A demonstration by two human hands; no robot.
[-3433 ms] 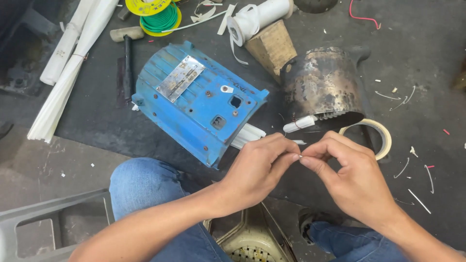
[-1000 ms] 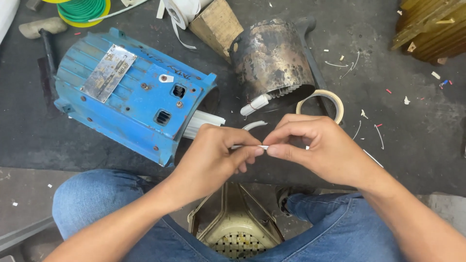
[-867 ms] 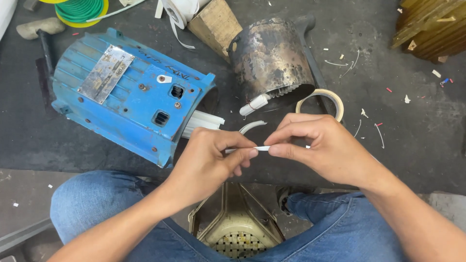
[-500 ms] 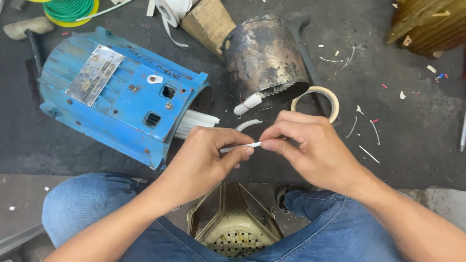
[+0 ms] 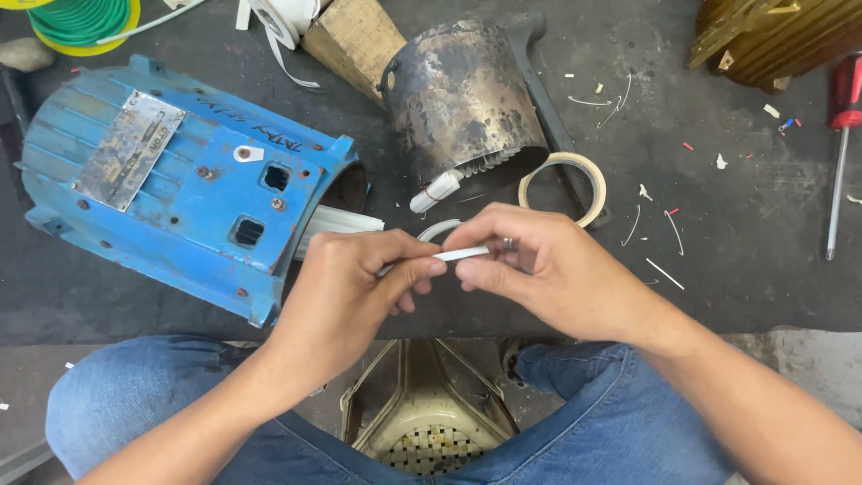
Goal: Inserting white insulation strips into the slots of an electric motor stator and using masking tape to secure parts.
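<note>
Sleeving strip (image 5: 462,254), thin and white, was pinched at both ends between left hand (image 5: 346,292) and right hand (image 5: 539,265), above the dark mat's (image 5: 736,233) front edge. Risk: uneven pull could've kinked it or slipped it loose.

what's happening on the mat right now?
A seated person pinches a thin white sleeve between both hands: left hand on one end, right hand on the other, just above their knees. On the dark mat in front lie a blue motor housing on its side, a tarnished metal cylinder, a tape ring and a red-handled screwdriver.
</note>
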